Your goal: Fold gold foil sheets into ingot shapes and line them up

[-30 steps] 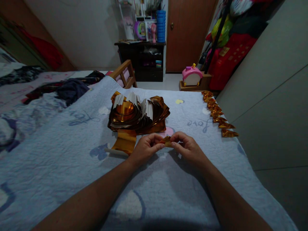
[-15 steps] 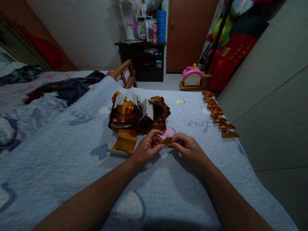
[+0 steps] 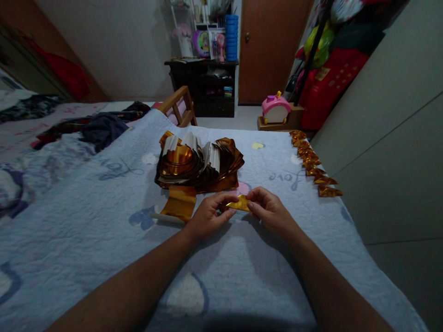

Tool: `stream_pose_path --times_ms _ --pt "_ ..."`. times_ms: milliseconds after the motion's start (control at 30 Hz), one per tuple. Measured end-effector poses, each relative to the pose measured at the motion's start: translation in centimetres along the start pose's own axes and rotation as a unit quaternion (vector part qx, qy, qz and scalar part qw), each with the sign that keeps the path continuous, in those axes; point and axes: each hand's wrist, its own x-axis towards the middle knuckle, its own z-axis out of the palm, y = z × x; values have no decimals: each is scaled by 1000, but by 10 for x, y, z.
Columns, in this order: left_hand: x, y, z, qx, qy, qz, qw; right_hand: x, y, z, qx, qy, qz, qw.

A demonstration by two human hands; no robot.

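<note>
The step in hand looks like shaping a small folded gold-foil paper [image 3: 242, 203], which is held just on the near side of the stack of gold-foil sheets [image 3: 197, 168], toward that stack's right end. The right hand [image 3: 272, 210] pinches the paper's right end between thumb and fingers. The left hand [image 3: 212, 216] has its thumb and fingers parted around the pointed left end; whether they press on it I cannot tell.

A loose gold-foil sheet [image 3: 180, 204] lies on the bedspread [image 3: 235, 272] in front of the stack's left half, and a row of folded foil pieces [image 3: 310, 163] runs well apart to the stack's right. As I judge it, the next move calls for a firm right pinch and light left fingertips, so the point is not crushed.
</note>
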Motion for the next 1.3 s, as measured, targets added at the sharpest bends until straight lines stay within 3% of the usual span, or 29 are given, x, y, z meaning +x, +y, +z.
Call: stream_pose_path --times_ms 300,933,1300 --pt "0 0 0 -16 41 -29 999 0 2 0 -34 -38 -6 999" --pt "-1 5 -1 17 27 -6 999 -6 -6 5 -152 -40 -43 987" --pt "0 4 2 20 9 -3 1000 -7 -4 9 -259 -11 -101 961"
